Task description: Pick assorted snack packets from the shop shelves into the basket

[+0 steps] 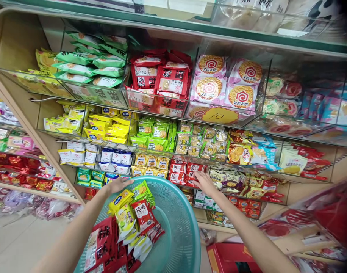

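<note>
My left hand [119, 185] grips the far-left rim of a teal plastic basket [185, 227]. Inside it lie large red snack packets [101, 242], a red-and-white packet [143, 216], a pale yellow packet [125, 220], a yellow packet [121, 201] and a green packet [143, 191]. Beyond the basket, my right hand [203, 183] reaches to a shelf bin of small red-and-white packets [179, 170]. Its thumb and fingers are apart at the front packets, and I cannot make out anything held between them.
Tiered shelves with clear dividers hold green bags [79, 64], pink sesame cakes [210, 87], green packets [153, 132] and cookie packets [147, 163]. A yellow price tag [220, 115] marks the upper shelf. Below right stands a red box [233, 256]; pale floor tiles [14, 235] lie left.
</note>
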A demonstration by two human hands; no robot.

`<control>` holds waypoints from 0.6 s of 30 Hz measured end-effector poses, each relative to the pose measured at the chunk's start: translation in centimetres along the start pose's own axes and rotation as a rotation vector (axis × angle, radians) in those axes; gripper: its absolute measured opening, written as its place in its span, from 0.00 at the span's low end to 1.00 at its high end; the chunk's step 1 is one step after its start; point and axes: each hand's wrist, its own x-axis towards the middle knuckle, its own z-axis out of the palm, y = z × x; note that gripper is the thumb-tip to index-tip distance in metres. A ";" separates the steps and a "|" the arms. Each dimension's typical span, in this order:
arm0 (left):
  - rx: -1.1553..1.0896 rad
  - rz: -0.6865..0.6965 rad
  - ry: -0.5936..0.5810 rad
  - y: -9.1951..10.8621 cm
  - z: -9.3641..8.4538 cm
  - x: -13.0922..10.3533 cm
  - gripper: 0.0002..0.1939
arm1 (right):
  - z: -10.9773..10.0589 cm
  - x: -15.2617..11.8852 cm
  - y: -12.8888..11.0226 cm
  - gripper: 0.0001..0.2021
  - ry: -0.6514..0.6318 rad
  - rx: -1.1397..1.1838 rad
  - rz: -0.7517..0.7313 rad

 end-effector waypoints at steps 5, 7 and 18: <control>0.038 0.012 0.044 -0.1 0.3 0.0 0.34 | -1.5 -0.7 -0.5 0.08 0.051 0.000 -0.082; 0.063 0.000 0.052 -0.2 0.3 0.0 0.32 | -2.6 -1.1 -0.8 0.11 0.102 -0.010 -0.115; 0.086 -0.047 0.065 -0.5 0.2 0.4 0.37 | -3.7 -1.6 -15.7 0.21 -0.108 1.318 0.454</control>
